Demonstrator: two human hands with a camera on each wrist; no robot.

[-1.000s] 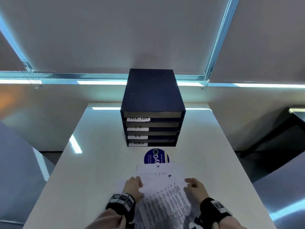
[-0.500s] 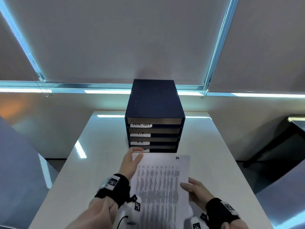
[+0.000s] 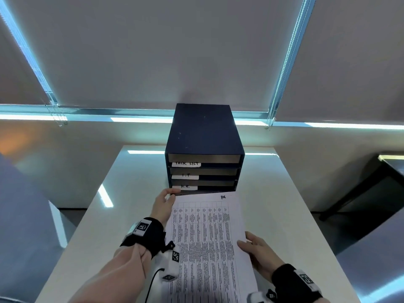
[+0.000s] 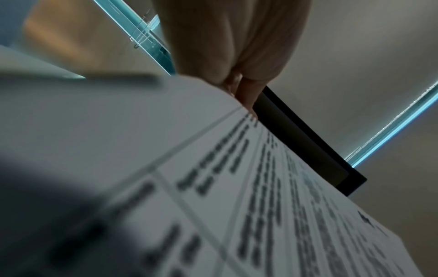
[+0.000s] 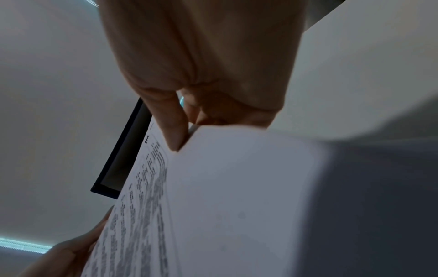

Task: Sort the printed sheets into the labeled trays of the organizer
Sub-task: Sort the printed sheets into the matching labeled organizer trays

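Observation:
A printed sheet (image 3: 207,241) with a dense table and a handwritten "HR" mark at its top right corner is held up above the table. My left hand (image 3: 162,206) pinches its left edge near the top. My right hand (image 3: 254,248) pinches its right edge lower down. The sheet (image 4: 260,187) fills the left wrist view, and the sheet (image 5: 213,206) shows again in the right wrist view. Behind it stands the dark blue organizer (image 3: 204,136), with trays labeled TASK LIST (image 3: 186,164), I.T (image 3: 185,176) and H.R. (image 3: 185,187). The sheet hides the lowest tray.
The white table (image 3: 284,215) runs back to a wall under drawn window blinds (image 3: 175,51). A dark piece of furniture (image 3: 371,189) stands off to the right. The other sheets are hidden under the held sheet.
Both hands lifted one sheet off the pile on the table and raised it toward the organizer. It now covers the pile and the bottom tray label.

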